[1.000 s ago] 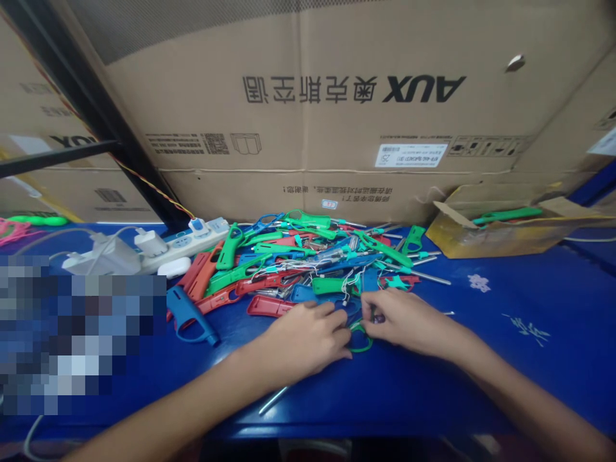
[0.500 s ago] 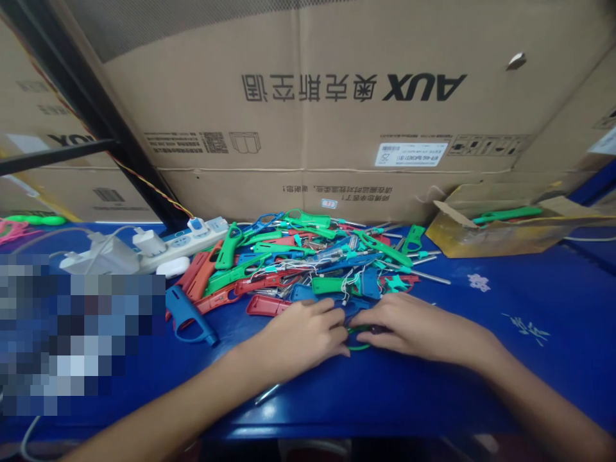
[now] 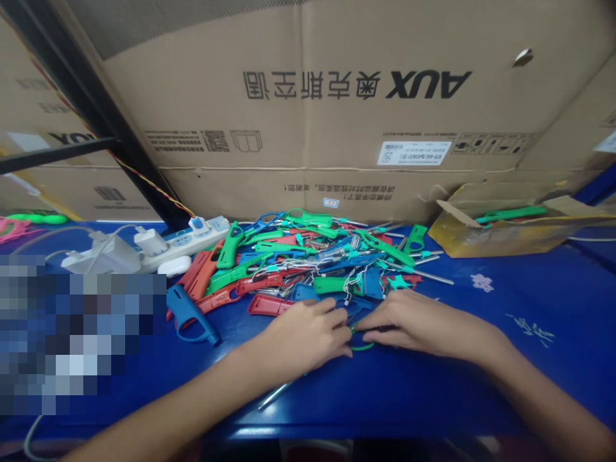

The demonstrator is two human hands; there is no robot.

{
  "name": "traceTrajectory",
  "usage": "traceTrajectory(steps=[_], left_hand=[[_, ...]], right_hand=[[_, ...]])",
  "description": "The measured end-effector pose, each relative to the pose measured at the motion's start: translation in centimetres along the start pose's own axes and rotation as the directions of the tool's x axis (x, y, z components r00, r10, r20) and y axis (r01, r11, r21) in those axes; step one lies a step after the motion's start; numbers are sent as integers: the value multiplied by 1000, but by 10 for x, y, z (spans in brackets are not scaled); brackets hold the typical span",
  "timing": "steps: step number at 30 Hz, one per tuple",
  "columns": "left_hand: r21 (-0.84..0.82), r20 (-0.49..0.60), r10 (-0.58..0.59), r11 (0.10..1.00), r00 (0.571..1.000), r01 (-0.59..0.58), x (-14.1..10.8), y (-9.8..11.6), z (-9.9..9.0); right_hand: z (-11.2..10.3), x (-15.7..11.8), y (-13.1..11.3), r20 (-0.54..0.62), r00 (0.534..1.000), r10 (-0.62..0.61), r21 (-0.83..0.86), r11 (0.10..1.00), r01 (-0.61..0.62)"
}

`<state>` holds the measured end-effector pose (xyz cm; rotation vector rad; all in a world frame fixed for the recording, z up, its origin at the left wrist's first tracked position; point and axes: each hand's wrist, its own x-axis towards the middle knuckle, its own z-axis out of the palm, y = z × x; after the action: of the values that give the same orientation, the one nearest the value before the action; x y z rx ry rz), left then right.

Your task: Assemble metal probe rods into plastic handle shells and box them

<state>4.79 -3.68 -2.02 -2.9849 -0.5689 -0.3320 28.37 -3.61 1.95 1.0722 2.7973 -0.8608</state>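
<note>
My left hand (image 3: pixel 310 333) curls its fingers round a green stick lighter (image 3: pixel 363 347), hiding most of it. The lighter's green guard loop shows between my hands, and a metal tube (image 3: pixel 276 394) sticks out below my left hand towards the lower left. My right hand (image 3: pixel 409 324) has its thumb and forefinger close together at the lighter's handle end; any small part between them is hidden. Just beyond my hands lies a heap of red, green and blue lighter shells (image 3: pixel 332 285) with metal tubes and thin white wires.
A blue lighter shell (image 3: pixel 190 314) lies left of the heap. A white power strip (image 3: pixel 180 244) with plugs stands at the left. An open carton (image 3: pixel 500 234) with lighter parts sits at the right. Behind the blue table (image 3: pixel 433 398) rises a large cardboard box (image 3: pixel 308 122).
More of the metal tube shows below my left hand. The dark purple spot at my right fingertips is out of sight. The view has shifted slightly; the heap looks unchanged.
</note>
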Motion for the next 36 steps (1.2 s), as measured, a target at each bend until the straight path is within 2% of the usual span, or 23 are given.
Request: traceTrajectory(steps=[11,17,23,36], left_hand=[[-47,37,-47,998,998,49,-1,-2,-2],[-91,100,-84,992,992,93,-4,-6,-14],[-102,113,-108,987,988,120,-7,-14,-18],[-121,81,-138,982,987,147,-11,-21,-21]], right_hand=[[4,-3,-2,-49,998,34,-69,997,-38],[0,-4,-3,70,997,27,65,997,-31],[7,-1,4,-69,997,28,-63,997,-33],[10,1,1,-100,994,39,-88,995,-48]])
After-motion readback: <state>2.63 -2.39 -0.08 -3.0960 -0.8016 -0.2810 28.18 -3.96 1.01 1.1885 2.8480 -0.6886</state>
